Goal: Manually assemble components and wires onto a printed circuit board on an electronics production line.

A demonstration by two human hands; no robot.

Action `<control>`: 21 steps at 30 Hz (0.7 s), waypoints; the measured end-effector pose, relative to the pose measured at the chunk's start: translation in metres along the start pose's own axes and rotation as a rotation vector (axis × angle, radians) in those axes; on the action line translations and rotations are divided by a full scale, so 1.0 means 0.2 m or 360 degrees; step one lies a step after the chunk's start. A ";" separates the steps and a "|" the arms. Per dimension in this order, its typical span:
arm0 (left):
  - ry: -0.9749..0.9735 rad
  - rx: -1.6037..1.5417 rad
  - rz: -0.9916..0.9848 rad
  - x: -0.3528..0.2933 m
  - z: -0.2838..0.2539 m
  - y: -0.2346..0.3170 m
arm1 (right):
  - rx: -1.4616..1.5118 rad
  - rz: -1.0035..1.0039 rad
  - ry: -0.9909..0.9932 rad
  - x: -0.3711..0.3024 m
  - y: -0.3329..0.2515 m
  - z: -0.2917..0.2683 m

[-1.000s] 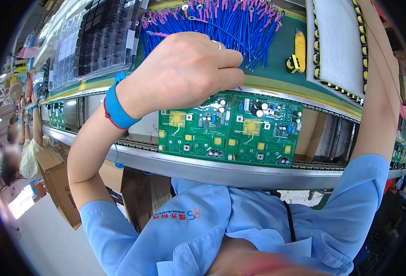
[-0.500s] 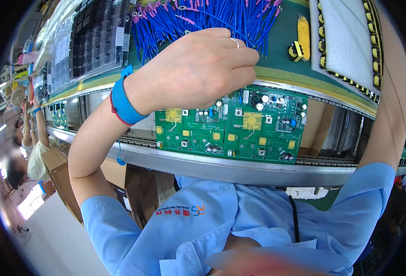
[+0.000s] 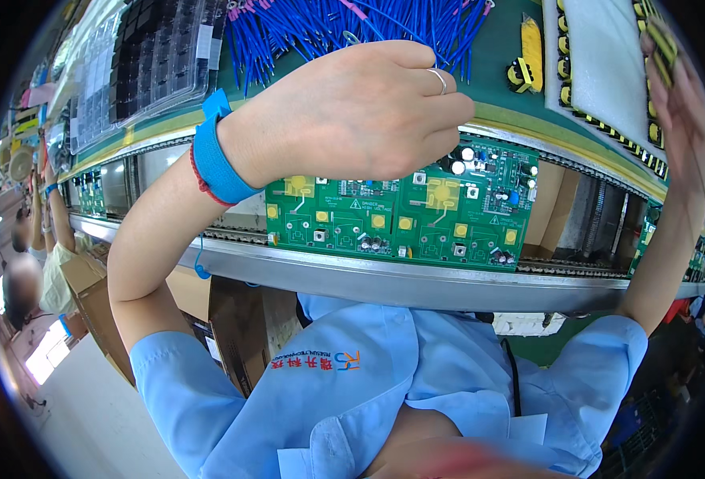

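My left hand point(image 3: 360, 112), with a ring and a blue wrist strap point(image 3: 213, 156), hovers with curled fingers over the top edge of a green circuit board point(image 3: 400, 219) on the conveyor rail. It sits just below a bundle of blue wires point(image 3: 344, 28); I cannot tell whether anything is pinched in it. My right hand point(image 3: 684, 104) reaches up at the far right beside a white foam tray point(image 3: 600, 56) edged with yellow-and-black parts. Its fingertips touch one such part point(image 3: 662, 40), but the grip is unclear.
A steel rail point(image 3: 416, 279) runs across in front of my blue shirt. Clear trays of dark parts point(image 3: 141, 60) lie at the upper left. A yellow coil part point(image 3: 528, 56) lies by the wires. Another person point(image 3: 45, 239) and cardboard boxes point(image 3: 89, 295) are at the left.
My left hand has shifted right along the board's top edge, toward the blue wires. My right arm stays raised at the right.
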State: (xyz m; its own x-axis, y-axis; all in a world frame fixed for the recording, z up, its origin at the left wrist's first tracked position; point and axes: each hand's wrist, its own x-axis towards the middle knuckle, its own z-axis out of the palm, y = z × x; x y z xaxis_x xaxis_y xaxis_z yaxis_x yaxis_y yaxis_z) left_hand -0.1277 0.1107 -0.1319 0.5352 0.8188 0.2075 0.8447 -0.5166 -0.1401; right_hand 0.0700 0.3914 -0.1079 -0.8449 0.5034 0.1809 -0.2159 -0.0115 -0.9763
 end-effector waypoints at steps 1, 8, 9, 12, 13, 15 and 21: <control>-0.0005 -0.0001 -0.0011 0.00 0.00 0.01 | -0.0192 0.0029 -0.0012 -0.08 0.04 -0.02; -0.0030 0.0020 -0.0008 0.00 0.01 0.00 | -0.0039 0.0618 -0.0486 -0.40 0.02 0.19; -0.0033 0.0028 0.0009 0.01 0.01 0.00 | -0.0046 0.0618 -0.0476 -0.41 0.02 0.19; -0.0068 -0.0033 -0.0002 -0.02 0.02 0.03 | -0.0262 0.0789 -0.0478 -0.40 0.04 0.24; -0.0044 -0.0035 0.0012 -0.01 0.01 0.02 | -0.0390 0.0481 -0.0366 -0.43 0.10 0.29; -0.0062 -0.0079 -0.0031 -0.01 0.00 0.02 | -0.0681 0.0562 -0.0446 -0.46 0.10 0.32; 0.0230 -0.0253 -0.0260 0.03 -0.11 0.01 | -0.1693 -0.0173 -0.0608 -0.48 0.12 0.45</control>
State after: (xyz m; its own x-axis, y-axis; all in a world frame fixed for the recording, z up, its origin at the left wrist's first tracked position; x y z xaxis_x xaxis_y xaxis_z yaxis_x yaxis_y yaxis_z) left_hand -0.1217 0.1096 -0.1094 0.3779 0.8561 0.3526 0.9043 -0.4230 0.0580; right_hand 0.1010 0.2653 -0.1387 -0.9804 0.1583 0.1170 0.0741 0.8475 -0.5256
